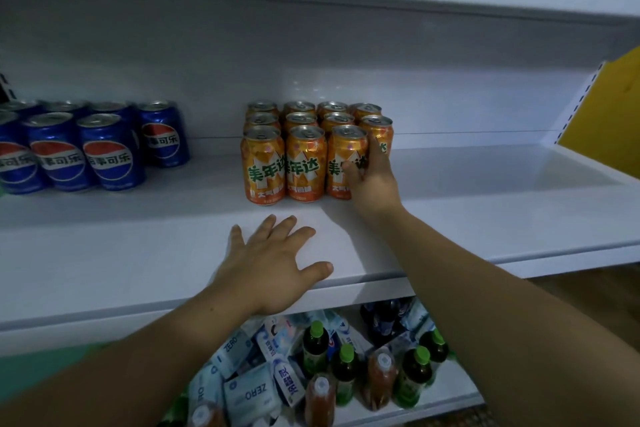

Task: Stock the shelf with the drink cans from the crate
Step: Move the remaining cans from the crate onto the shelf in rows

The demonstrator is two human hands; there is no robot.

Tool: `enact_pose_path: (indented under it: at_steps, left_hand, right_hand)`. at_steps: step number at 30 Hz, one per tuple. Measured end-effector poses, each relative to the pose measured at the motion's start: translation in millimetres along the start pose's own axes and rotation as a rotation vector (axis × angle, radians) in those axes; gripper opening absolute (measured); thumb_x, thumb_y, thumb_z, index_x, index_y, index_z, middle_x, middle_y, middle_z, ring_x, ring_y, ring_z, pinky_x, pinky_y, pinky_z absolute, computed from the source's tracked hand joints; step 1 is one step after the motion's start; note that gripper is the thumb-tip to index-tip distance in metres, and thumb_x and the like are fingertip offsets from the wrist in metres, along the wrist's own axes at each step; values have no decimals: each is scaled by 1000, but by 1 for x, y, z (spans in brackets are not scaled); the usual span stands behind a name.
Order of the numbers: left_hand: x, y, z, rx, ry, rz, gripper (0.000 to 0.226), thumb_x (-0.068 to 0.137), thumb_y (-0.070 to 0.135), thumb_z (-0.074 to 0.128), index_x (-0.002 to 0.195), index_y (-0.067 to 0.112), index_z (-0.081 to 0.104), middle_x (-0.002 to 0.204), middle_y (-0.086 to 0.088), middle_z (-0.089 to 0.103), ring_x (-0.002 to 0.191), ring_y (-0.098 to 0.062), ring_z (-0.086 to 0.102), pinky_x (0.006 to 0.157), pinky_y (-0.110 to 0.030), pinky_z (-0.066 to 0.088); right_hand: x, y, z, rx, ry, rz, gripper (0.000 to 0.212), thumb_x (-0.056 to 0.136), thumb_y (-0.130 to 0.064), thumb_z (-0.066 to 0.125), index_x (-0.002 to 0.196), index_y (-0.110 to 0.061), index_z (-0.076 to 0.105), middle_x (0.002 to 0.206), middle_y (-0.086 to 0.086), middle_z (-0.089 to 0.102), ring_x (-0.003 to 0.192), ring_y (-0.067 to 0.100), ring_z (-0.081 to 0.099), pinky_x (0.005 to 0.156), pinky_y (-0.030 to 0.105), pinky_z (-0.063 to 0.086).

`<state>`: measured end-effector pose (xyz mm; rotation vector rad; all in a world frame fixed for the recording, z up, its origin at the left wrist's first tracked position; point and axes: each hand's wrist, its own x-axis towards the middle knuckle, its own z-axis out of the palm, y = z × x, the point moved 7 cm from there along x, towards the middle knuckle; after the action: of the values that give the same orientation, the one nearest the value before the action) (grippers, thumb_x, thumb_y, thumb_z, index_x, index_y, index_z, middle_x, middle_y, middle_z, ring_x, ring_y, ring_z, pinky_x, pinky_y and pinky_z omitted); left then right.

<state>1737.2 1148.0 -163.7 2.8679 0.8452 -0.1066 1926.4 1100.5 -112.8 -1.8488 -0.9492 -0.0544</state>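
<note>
Left hand (273,263) flat on shelf (104,253)

blue cans (107,152): 百事可乐, pepsi globe | orange cans (265,166): 美年达 | white packs (251,392) on lower shelf: zero

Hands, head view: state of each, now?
Left hand: open, flat on the shelf, holding nothing.
Right hand: closed on the front-right orange can.

White shelf (485,204), upright blue cans (107,152) grouped at left, orange cans (306,163) in rows at centre.
</note>
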Motion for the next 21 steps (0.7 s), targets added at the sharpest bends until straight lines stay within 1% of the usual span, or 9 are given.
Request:
enact_pose_path:
  at_steps: [2,4,6,8,9,11,13,16,21]
  left_hand:
    - [0,0,0,-5,-1,-1,73,86,75,19,149,43,5,160,13,-6,147,-13,-11,116,-57,-6]
    - [0,0,-1,-13,-3,0,72,86,75,20,149,43,6,160,12,-5,147,-13,-10,116,-57,-6]
    - [0,0,-2,-21,-13,1,72,86,75,19,149,43,7,160,12,-4,147,-14,-9,115,-57,-6]
    - [0,0,-3,-27,-23,1,73,86,75,20,149,42,7,161,11,-4,147,-15,-8,115,-58,-5]
    - [-1,0,-3,-25,-37,-3,73,86,75,21,149,42,8,161,11,-4,148,-16,-7,115,-58,-5]
    - [-1,0,-7,-41,-71,-21,72,87,74,26,149,41,11,161,9,-1,148,-18,-4,115,-58,-1]
    - [0,8,-17,-98,-84,-25,74,86,67,40,149,34,20,161,5,10,147,-21,9,116,-53,10]
    - [-3,58,-33,-242,-95,113,76,80,54,56,146,22,33,155,-1,28,137,-21,35,111,-41,33]
    - [-45,196,-24,-199,-135,469,60,88,46,59,140,21,42,148,-3,39,131,-22,41,106,-31,36]
  right_hand:
    - [0,-2,3,-27,-6,27,56,98,-38,48,148,-26,26,140,4,49,120,29,53,96,40,44]
    - [-1,-4,3,-61,-81,83,58,97,-39,48,148,-26,24,140,6,50,120,29,52,98,43,45]
    - [-2,-3,0,-133,-181,135,62,90,-48,50,143,-23,32,135,9,53,118,31,54,98,45,46]
    - [-12,-7,-18,-256,-250,165,61,86,-57,47,135,-20,44,130,10,56,114,31,56,95,41,47]
    - [-20,-8,-32,-330,-281,185,61,89,-57,46,136,-18,46,132,11,55,117,32,53,96,39,45]
    - [-38,-3,-65,-468,-331,260,66,95,-53,46,146,-14,36,146,11,43,129,31,44,103,38,37]
    - [-61,6,-107,-579,-339,330,70,96,-53,47,150,-14,28,153,10,34,134,30,40,106,36,35]
    - [-100,15,-170,-647,-302,415,69,96,-52,47,151,-14,27,153,10,35,133,29,41,105,36,36]
    - [-189,28,-264,-726,-210,607,69,97,-51,47,152,-14,26,153,9,34,130,29,44,100,38,43]
